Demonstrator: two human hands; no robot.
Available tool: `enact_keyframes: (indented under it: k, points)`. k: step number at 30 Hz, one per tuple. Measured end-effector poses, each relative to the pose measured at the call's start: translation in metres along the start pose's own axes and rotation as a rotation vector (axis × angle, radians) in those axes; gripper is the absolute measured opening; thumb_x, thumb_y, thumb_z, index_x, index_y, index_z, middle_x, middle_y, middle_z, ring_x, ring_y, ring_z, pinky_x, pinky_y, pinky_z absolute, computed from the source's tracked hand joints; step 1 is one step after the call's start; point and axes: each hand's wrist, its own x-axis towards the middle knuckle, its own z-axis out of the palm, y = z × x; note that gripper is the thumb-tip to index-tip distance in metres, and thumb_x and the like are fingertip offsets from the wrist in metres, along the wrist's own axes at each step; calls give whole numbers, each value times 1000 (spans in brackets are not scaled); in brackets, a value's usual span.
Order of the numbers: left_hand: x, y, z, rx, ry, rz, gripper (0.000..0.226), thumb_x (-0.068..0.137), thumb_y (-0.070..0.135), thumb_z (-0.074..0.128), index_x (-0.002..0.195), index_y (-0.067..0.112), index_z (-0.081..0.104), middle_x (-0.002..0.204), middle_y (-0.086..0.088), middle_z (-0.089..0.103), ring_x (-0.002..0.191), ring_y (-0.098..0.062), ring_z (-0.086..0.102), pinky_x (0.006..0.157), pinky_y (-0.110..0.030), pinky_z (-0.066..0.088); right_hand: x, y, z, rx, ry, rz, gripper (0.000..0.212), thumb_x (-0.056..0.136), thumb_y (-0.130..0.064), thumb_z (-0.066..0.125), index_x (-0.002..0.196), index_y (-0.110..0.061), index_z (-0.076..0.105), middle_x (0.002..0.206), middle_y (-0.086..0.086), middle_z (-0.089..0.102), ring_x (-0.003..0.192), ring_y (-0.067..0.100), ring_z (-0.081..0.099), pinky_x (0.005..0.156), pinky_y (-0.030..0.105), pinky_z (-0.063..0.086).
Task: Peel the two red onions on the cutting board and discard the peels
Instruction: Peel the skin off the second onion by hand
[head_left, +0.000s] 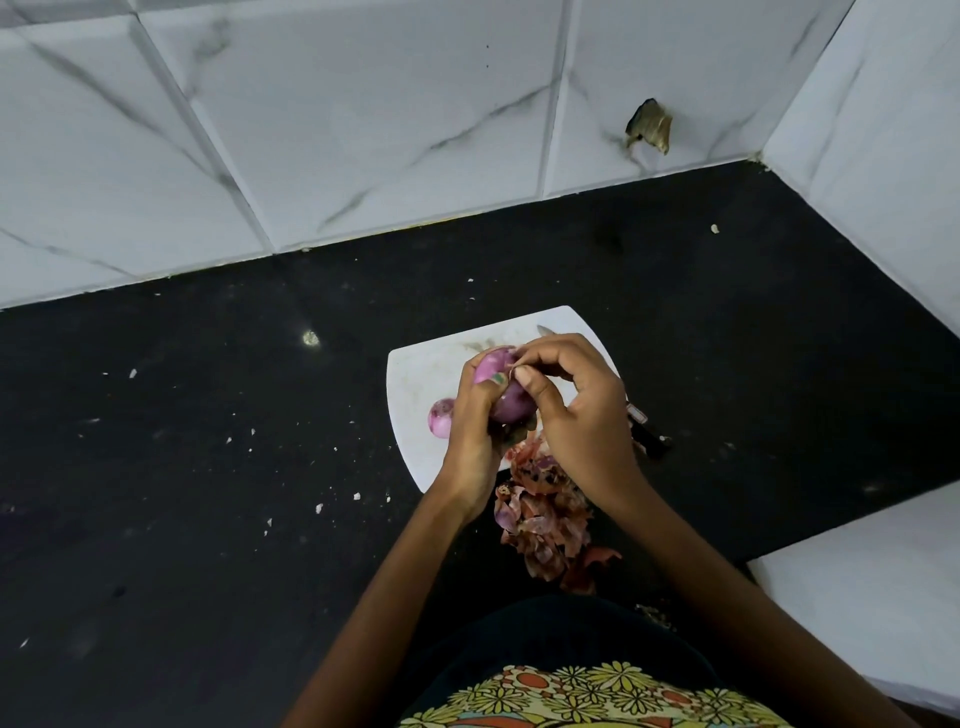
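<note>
Both forearms reaching forward and converging, left hand (470, 441) curled from below around a held onion (506, 387), right hand (576, 405) arched above it, thumb and forefinger pinching at its top.

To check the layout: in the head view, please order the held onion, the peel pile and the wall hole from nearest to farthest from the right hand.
1. Held onion: touching the right hand.
2. Peel pile: just below.
3. Wall hole: far up.
</note>
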Motion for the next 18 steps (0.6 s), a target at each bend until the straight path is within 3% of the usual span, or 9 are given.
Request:
enact_keyframes:
  k: [2,5,10,14,18]
  points:
    - [1,-2,0,-25,-4,5,57,78,46,50,126,14,51,117,-8,64,102,-20,62,83,-32,51,0,-2,-1,64,40,107,7,92,-7,56,92,-9,63,94,4,65,93,13,62,84,24,51]
    - [2,0,-3,-109,14,1,43,81,34,42,116,12,53,92,-2,67,75,-15,58,67,-26,47,5,-3,-7,210,104,261,9,94,-12,56,92,-19,60,92,6,68,88,15,67,81,31,56]
    - [3,4,-5,-125,-1,25,45,76,29,46,116,8,51,94,-8,63,70,-19,59,58,-23,46,5,-1,-14,222,125,221,8,90,-6,62,96,-11,62,89,5,69,77,15,69,70,26,57]
    - [4,4,-5,-137,16,26,44,79,29,44,118,10,51,105,-11,60,78,-20,57,56,-23,47,2,13,-18,-60,33,194,11,95,-9,54,92,-13,64,83,-7,63,75,8,63,67,24,52]
    - [4,4,-5,-122,37,-2,42,80,34,46,116,14,53,106,-9,62,80,-19,57,56,-23,49,1,21,-23,-304,-124,143,22,95,-18,57,75,-8,63,70,-14,47,65,0,48,61,11,34]
